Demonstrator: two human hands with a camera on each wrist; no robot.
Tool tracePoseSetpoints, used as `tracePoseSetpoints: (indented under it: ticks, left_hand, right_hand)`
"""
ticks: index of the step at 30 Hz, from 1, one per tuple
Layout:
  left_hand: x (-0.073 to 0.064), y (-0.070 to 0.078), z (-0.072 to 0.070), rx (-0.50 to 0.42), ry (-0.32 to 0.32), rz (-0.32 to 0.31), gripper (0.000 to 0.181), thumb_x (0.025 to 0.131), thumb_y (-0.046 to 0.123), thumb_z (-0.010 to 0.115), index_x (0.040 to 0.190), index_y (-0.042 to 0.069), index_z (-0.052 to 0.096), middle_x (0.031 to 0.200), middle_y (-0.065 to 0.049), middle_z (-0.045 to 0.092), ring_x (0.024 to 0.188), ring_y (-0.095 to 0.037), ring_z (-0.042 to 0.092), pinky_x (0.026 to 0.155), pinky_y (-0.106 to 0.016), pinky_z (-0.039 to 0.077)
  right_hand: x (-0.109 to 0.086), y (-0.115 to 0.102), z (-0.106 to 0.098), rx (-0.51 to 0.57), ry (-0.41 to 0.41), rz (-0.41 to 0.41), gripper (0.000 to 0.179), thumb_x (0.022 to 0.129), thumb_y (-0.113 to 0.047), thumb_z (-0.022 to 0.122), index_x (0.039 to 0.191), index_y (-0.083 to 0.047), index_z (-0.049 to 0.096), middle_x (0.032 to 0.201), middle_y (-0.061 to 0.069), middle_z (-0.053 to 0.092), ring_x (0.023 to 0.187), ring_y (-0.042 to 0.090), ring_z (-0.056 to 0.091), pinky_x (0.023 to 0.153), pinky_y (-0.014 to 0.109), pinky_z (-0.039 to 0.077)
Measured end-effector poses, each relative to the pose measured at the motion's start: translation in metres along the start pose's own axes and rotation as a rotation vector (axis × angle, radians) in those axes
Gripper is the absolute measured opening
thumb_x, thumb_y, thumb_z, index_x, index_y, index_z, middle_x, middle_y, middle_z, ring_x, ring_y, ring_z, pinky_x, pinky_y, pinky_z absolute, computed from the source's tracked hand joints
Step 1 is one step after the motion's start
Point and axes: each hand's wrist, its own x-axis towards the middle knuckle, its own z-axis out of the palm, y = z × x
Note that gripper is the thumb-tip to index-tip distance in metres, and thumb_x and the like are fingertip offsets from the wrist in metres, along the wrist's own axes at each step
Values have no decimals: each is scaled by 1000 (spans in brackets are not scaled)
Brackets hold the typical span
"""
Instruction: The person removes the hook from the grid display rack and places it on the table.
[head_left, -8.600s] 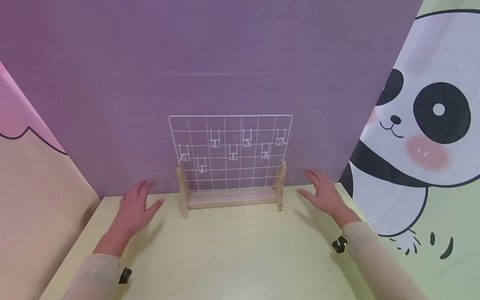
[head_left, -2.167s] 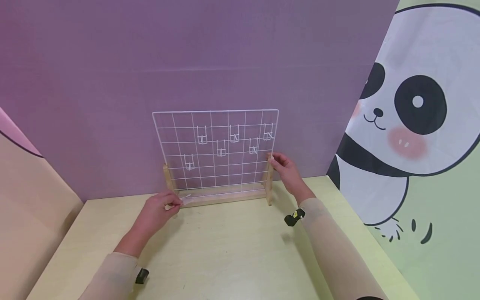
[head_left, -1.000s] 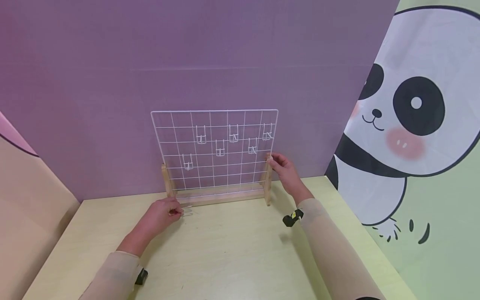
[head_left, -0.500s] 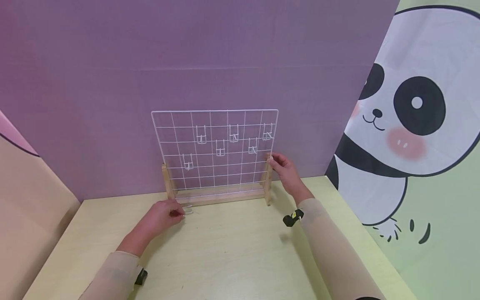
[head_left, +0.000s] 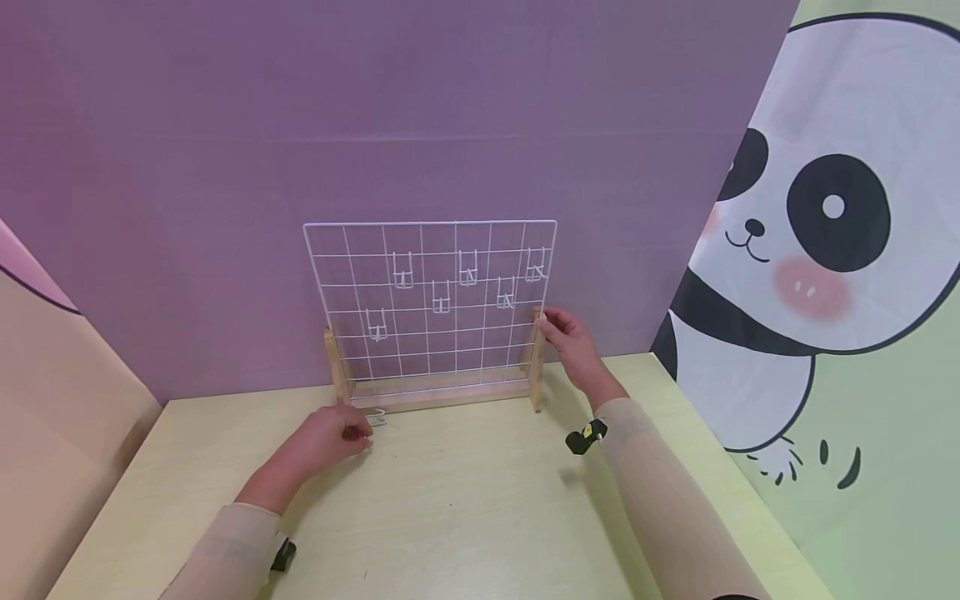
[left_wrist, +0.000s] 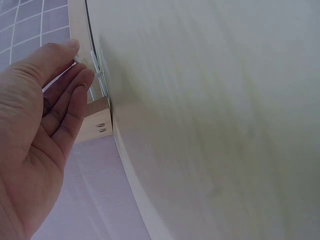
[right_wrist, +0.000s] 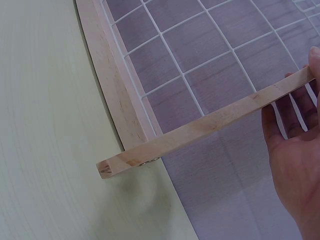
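A white wire grid panel (head_left: 430, 350) stands in a wooden stand (head_left: 450, 397), with several white wire hooks hung on it, one being a low left hook (head_left: 377, 325). A loose wire hook (head_left: 377, 417) lies on the table at the stand's left foot. Just beside this hook is my left hand (head_left: 330, 439), its fingers loosely bent. In the left wrist view, the thumb and fingertips of the left hand (left_wrist: 42, 105) stand apart, with the wire hook (left_wrist: 99, 74) beyond them. My right hand (head_left: 573, 343) grips the stand's right upright (head_left: 537, 358) near its top, thumb in front, fingers behind.
The pale wooden table (head_left: 450, 500) carries the stand near its back edge. Behind rises a purple backdrop (head_left: 427, 108), and a panda-printed sheet (head_left: 862, 333) hangs at the right.
A hook from the grid's left side has come down to the table in my left hand, which has since let go and drawn slightly back. My right hand has taken hold of the upright.
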Motion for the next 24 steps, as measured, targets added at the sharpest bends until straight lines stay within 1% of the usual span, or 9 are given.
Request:
tracePoseSetpoints:
  ticks: [10,15,20,24]
  left_hand:
    - [0,1,-1,-23,-42,-7,11,92,2,87,101,6,81,91,4,73,83,-12,66,76,-34,62]
    - [0,0,0,-33,-46,-28,11,93,2,87,101,6,81,90,5,73,84,-11,66,76,-33,62]
    - [0,0,0,-32,-47,-42,11,94,3,87,103,5,81,92,5,73,85,-11,67,77,-34,62]
    - [1,3,-4,-31,-28,-52,11,95,4,86,104,5,81,92,4,73,84,-13,67,78,-35,63]
  right_hand:
    - [1,1,-1,0,-5,-1,38,114,-18,65,146,2,64,149,21,65,130,20,61,124,47,43]
    - [0,2,-1,-12,-4,-5,37,114,-18,65,146,1,64,149,20,66,132,22,60,125,49,42]
    - [1,2,-1,-6,-5,-11,37,114,-17,64,146,1,64,148,22,65,130,21,60,125,48,42]
    - [1,2,-1,1,-6,-11,37,114,-17,64,146,2,63,149,23,64,129,19,61,125,48,42]
